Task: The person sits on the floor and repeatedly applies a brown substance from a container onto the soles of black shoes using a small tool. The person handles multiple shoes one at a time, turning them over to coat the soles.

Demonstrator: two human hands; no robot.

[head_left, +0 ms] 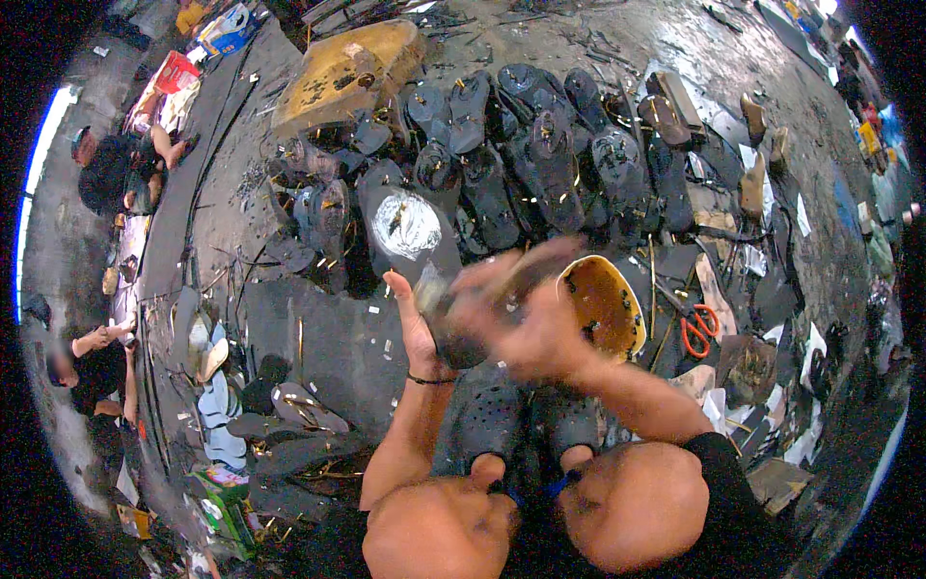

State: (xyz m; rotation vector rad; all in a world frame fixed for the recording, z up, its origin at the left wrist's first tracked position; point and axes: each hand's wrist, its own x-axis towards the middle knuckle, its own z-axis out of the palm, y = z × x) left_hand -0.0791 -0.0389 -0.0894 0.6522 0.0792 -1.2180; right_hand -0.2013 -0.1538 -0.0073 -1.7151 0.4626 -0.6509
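A dark grey slab-like piece with a rounded lower end and a paler, smeared upper part (pixel 461 338), blurred throughout, is above the ground in front of the person's knees, against the left hand (pixel 421 338), whose thumb sticks out straight while its other fingers are hidden, their grip impossible to tell. Its long axis appears to run from upper left to lower right, the rounded end toward the person. The right hand (pixel 540 333) is smeared by motion beside a yellowish rounded container (pixel 637 323); I cannot tell its fingers' state.
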